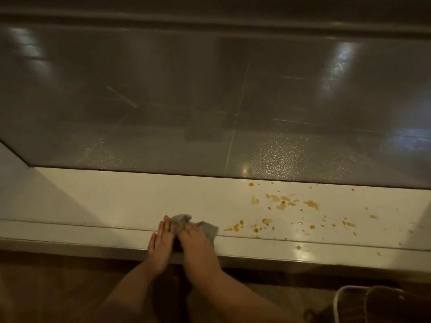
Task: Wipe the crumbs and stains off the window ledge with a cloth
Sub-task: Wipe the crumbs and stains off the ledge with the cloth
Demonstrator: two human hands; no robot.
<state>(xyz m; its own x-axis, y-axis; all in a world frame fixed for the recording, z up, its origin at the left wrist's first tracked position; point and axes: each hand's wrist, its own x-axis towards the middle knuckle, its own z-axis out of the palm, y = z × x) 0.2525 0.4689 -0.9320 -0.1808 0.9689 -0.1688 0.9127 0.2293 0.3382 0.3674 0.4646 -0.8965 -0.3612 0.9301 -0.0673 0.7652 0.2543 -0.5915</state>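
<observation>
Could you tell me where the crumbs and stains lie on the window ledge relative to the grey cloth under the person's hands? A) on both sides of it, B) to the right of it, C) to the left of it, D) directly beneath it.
B: the yellow crumbs and stains are scattered over the ledge to the right of the cloth, while the part to its left looks bare.

The right hand (194, 236) hides much of the grey cloth (208, 229).

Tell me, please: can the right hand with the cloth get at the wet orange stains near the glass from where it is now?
Probably yes. The right hand presses the grey cloth on the ledge, and the orange stains lie to its right, nearer the glass. Only scattered crumbs lie between them.
</observation>
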